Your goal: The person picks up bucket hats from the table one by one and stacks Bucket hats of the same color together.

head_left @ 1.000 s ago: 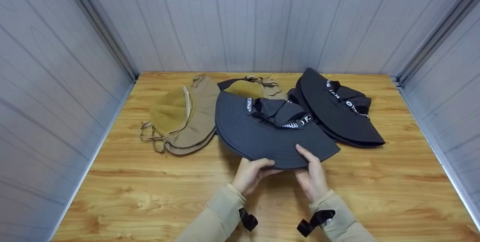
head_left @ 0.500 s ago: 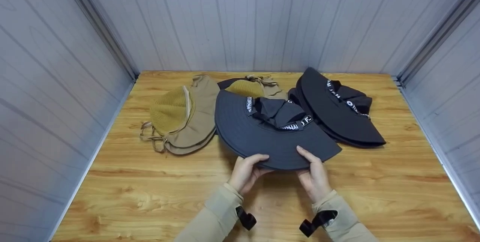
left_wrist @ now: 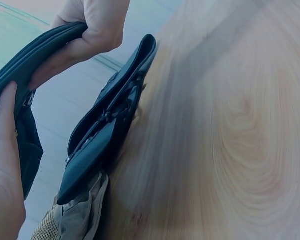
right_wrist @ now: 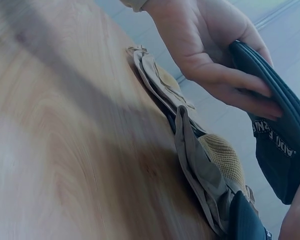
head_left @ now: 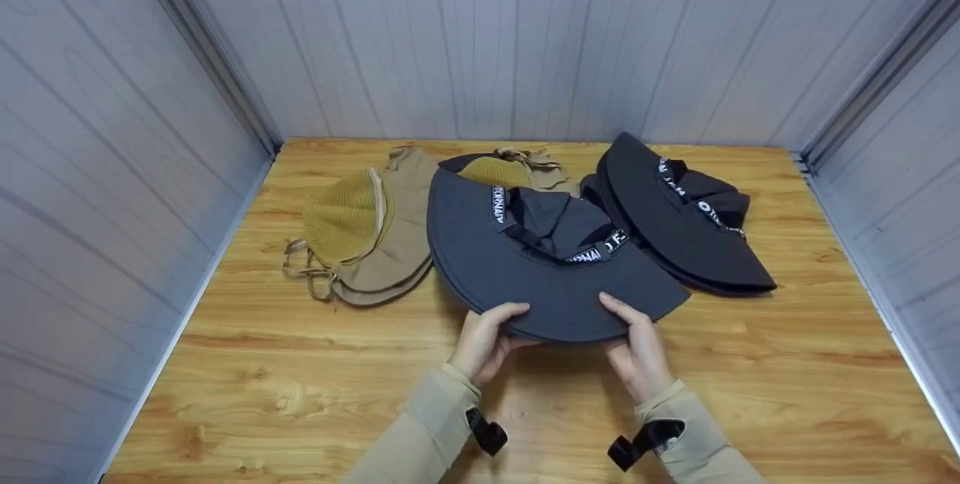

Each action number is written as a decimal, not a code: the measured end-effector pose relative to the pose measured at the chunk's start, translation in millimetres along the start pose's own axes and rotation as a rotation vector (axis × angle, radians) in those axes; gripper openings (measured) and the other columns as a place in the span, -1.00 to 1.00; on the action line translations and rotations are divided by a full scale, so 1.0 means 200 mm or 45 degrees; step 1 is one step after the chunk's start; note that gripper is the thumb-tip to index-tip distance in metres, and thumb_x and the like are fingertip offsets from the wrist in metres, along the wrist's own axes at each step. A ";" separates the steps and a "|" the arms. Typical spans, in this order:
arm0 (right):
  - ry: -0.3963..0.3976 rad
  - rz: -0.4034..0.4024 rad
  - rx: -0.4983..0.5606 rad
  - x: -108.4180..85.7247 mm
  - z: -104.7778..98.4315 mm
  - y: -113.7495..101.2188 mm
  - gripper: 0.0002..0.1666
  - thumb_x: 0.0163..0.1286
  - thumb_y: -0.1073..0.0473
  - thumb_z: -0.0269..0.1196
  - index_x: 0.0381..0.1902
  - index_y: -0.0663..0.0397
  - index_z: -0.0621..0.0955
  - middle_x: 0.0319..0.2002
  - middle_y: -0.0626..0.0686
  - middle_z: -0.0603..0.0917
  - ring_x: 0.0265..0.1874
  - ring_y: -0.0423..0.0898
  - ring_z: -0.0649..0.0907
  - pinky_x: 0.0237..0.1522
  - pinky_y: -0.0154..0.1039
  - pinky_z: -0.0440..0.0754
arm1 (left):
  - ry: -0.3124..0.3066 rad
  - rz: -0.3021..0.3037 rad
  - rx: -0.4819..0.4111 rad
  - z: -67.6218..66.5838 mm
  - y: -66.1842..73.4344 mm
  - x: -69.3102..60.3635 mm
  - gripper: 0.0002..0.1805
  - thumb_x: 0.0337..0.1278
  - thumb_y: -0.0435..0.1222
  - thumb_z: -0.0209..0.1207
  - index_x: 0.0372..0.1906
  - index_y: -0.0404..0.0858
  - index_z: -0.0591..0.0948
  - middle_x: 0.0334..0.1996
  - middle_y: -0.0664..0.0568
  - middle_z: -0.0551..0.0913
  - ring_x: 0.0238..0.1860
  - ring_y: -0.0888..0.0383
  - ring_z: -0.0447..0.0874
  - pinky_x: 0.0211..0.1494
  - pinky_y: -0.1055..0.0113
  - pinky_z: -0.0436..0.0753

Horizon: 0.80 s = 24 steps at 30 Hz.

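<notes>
Head view: holding gray hat (head_left: 551, 281) up above table (head_left: 300, 386), between tan hat (head_left: 405, 232) and black hat (head_left: 660, 221), brim (head_left: 510, 281) in the pinch of left hand (head_left: 478, 344) and right hand (head_left: 641, 351), thumbs on top, fingers curled under. Best to grip brim through all its folds, evenly, without creasing. Probably wise to lift clear of black hat before any sideways move.

vs. a second ago: left hand (head_left: 480, 341), lower centre of frame, shifted left along the brim of the dark grey hat (head_left: 555, 289); right hand (head_left: 641, 353) shifted slightly right (gap between them wider). hat's upper-left edge now higher.
</notes>
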State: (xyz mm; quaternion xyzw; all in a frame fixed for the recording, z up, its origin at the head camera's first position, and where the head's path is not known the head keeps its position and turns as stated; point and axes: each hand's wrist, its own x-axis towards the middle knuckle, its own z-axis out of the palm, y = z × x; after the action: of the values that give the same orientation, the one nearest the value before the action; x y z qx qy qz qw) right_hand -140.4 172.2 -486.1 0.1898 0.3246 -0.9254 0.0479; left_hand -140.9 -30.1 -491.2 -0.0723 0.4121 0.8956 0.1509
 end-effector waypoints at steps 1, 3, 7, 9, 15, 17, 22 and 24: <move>-0.002 -0.002 -0.011 0.00 0.00 0.00 -0.76 0.45 0.50 0.01 -0.05 0.18 0.50 -0.11 -0.04 0.69 -0.06 -0.22 0.69 0.17 -0.32 0.60 | 0.002 0.001 0.003 0.00 0.00 0.00 -0.70 0.15 -0.53 0.13 0.02 -0.41 0.52 -0.30 -0.06 0.77 -0.30 0.05 0.81 -0.26 0.16 0.78; -0.001 -0.005 -0.026 0.00 -0.01 -0.01 -0.76 0.44 0.51 0.00 -0.07 0.19 0.51 -0.11 -0.04 0.69 -0.07 -0.22 0.69 0.16 -0.31 0.61 | 0.015 0.001 0.006 -0.01 0.01 0.01 -0.71 0.16 -0.52 0.14 0.00 -0.39 0.51 -0.32 -0.06 0.77 -0.32 0.06 0.81 -0.27 0.17 0.78; 0.017 -0.007 -0.040 0.01 -0.01 -0.04 -0.74 0.42 0.53 0.01 -0.17 0.18 0.58 -0.18 -0.02 0.71 -0.12 -0.20 0.71 0.10 -0.30 0.65 | 0.051 0.009 0.007 -0.03 0.03 0.02 -0.70 0.17 -0.50 0.15 0.02 -0.38 0.48 -0.33 -0.05 0.76 -0.32 0.06 0.81 -0.25 0.17 0.78; 0.022 -0.008 -0.047 0.02 -0.02 -0.05 -0.73 0.41 0.54 0.02 -0.22 0.18 0.60 -0.21 -0.01 0.71 -0.14 -0.19 0.72 0.06 -0.29 0.67 | 0.064 0.015 0.003 -0.03 0.04 0.02 -0.67 0.16 -0.50 0.16 0.04 -0.39 0.46 -0.32 -0.05 0.76 -0.31 0.06 0.81 -0.22 0.15 0.78; 0.003 -0.019 -0.094 0.03 -0.04 -0.09 -0.71 0.40 0.55 0.02 -0.24 0.18 0.62 -0.23 0.01 0.73 -0.18 -0.17 0.74 -0.01 -0.28 0.70 | 0.087 0.022 -0.005 -0.05 0.07 0.02 -0.62 0.19 -0.48 0.15 0.11 -0.39 0.41 -0.28 -0.04 0.76 -0.29 0.06 0.81 -0.18 0.14 0.78; 0.003 -0.025 -0.124 0.04 -0.05 -0.10 -0.70 0.40 0.55 0.02 -0.28 0.18 0.63 -0.26 0.01 0.74 -0.21 -0.16 0.75 -0.04 -0.29 0.71 | 0.090 0.025 -0.001 -0.06 0.08 0.02 -0.62 0.22 -0.48 0.14 0.13 -0.39 0.40 -0.28 -0.05 0.75 -0.29 0.06 0.81 -0.17 0.14 0.78; 0.031 -0.035 -0.239 0.05 -0.08 -0.14 -0.61 0.40 0.53 0.01 -0.45 0.13 0.68 -0.41 -0.01 0.76 -0.32 -0.19 0.76 -0.14 -0.33 0.72 | 0.108 0.045 0.033 -0.08 0.11 0.02 -0.61 0.27 -0.42 0.12 0.17 -0.38 0.38 -0.25 -0.05 0.75 -0.27 0.06 0.80 -0.15 0.13 0.77; 0.042 -0.031 -0.280 0.06 -0.08 -0.15 -0.59 0.40 0.52 0.01 -0.49 0.12 0.69 -0.44 -0.02 0.76 -0.35 -0.19 0.76 -0.16 -0.33 0.72 | 0.117 0.068 0.037 -0.09 0.12 0.02 -0.58 0.28 -0.41 0.12 0.20 -0.39 0.37 -0.21 -0.04 0.74 -0.24 0.06 0.80 -0.13 0.14 0.77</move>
State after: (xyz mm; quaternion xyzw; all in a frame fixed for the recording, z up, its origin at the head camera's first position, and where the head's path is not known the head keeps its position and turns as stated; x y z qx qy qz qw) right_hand -151.7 206.7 -484.4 0.1945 0.4271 -0.8815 0.0517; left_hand -153.4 -57.6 -486.4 -0.1003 0.4334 0.8890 0.1089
